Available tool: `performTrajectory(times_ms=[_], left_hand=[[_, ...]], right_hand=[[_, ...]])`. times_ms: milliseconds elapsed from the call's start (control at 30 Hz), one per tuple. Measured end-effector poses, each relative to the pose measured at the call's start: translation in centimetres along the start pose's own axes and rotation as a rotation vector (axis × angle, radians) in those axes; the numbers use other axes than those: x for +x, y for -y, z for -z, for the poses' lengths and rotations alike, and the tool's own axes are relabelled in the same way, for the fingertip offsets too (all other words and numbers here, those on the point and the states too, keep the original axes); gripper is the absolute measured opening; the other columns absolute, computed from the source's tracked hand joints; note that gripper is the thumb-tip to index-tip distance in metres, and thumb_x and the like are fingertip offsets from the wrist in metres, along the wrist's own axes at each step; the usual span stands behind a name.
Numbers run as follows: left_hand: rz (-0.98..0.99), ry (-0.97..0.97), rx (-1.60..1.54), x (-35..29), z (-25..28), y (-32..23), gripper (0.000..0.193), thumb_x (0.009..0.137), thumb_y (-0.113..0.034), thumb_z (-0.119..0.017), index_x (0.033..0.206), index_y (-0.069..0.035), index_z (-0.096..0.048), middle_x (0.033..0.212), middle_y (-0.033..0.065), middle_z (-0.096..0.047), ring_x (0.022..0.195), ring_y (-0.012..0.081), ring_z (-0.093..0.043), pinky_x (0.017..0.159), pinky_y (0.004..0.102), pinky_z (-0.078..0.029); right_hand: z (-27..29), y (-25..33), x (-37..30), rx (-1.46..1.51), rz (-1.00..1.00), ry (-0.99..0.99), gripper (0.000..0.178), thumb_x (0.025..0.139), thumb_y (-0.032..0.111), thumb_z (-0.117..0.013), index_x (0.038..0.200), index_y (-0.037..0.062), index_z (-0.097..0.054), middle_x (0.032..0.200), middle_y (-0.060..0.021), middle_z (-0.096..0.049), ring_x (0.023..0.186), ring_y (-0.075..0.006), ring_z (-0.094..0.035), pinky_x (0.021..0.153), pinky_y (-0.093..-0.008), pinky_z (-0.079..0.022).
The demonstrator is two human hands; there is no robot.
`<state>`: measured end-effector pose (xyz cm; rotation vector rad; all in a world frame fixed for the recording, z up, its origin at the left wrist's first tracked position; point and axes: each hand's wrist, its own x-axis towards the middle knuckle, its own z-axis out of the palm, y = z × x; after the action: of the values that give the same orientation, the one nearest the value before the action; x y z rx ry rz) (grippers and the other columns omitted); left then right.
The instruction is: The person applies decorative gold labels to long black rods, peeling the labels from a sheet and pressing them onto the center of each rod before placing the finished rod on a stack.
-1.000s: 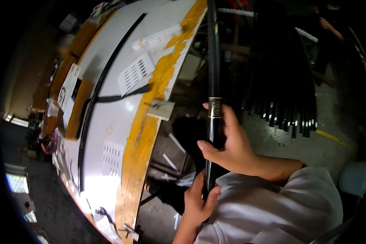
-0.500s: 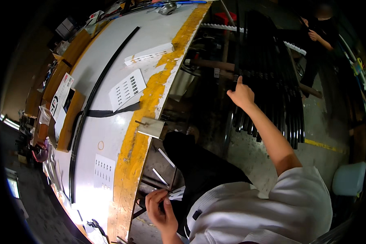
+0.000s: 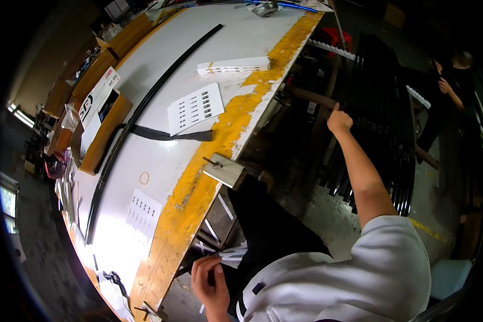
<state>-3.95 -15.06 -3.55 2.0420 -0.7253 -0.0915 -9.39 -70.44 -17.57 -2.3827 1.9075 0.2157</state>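
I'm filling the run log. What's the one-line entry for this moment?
right hand: reaching to black rods | left hand: low by lap, grip unclear | table: beside

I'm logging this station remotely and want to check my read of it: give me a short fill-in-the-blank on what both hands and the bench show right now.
1. The right hand reaches out to the rack of ____ rods standing beside the bench.
2. The left hand is low by the person's lap, below the bench's ____ painted edge.
3. A long black strip lies along the ____ bench top.
4. A small wooden block sits at the bench's ____ edge.

Missing words: black; yellow; white; yellow
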Motion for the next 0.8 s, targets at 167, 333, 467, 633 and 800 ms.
performTrajectory(times_ms=[167,333,467,633,800], left_hand=[[0.050,0.029,-0.022,1.4,-0.1,-0.8,0.011,0.083,0.006,-0.057,0.092,0.002,-0.064,0.096,0.0139,-0.063,0.086,0.0228,-0.061,0.081,0.0312,-0.048],[-0.010,0.091,-0.027,2.5,0.7,0.3,0.018,0.080,0.008,-0.062,0.095,0.000,-0.066,0.097,0.0142,-0.063,0.089,0.0278,-0.062,0.080,0.0328,-0.049],[-0.097,0.103,-0.105,3.1,1.7,0.7,0.021,0.081,0.005,-0.065,0.100,-0.003,-0.066,0.101,0.0126,-0.064,0.092,0.0284,-0.062,0.080,0.0355,-0.049],[-0.141,0.122,-0.564,3.5,5.6,-0.3,0.027,0.090,-0.010,-0.060,0.116,-0.002,-0.065,0.115,0.0196,-0.059,0.104,0.0301,-0.059,0.088,0.0372,-0.047],[-0.238,0.028,-1.295,3.9,8.1,-4.4,0.055,0.100,-0.052,-0.039,0.120,-0.007,-0.063,0.130,0.0315,-0.048,0.118,0.0401,-0.051,0.095,0.0457,-0.043]], right_hand=[[-0.2,0.7,0.6,-0.157,-0.007,0.031,0.035,0.096,0.017,-0.051,0.128,0.0069,-0.062,0.118,-0.0142,-0.068,0.103,-0.0295,-0.068,0.080,-0.0397,-0.056],[-0.4,-0.8,0.0,-0.194,0.031,-0.018,0.030,0.097,0.027,-0.050,0.106,0.0093,-0.072,0.115,-0.0146,-0.069,0.105,-0.0331,-0.067,0.082,-0.0446,-0.055],[0.0,-0.7,-0.9,-0.236,0.086,-0.096,0.035,0.096,0.037,-0.053,0.115,0.0116,-0.068,0.112,-0.0145,-0.069,0.100,-0.0321,-0.067,0.079,-0.0443,-0.054],[5.4,2.7,-2.4,-0.112,0.352,-0.424,0.051,0.091,0.057,-0.045,0.098,0.0142,-0.073,0.091,-0.0158,-0.072,0.085,-0.0365,-0.070,0.074,-0.0489,-0.055],[15.3,17.9,-10.4,0.213,0.848,-0.374,0.032,0.093,0.030,-0.055,0.120,0.0134,-0.064,0.104,-0.0165,-0.069,0.090,-0.0335,-0.067,0.077,-0.0419,-0.052]])
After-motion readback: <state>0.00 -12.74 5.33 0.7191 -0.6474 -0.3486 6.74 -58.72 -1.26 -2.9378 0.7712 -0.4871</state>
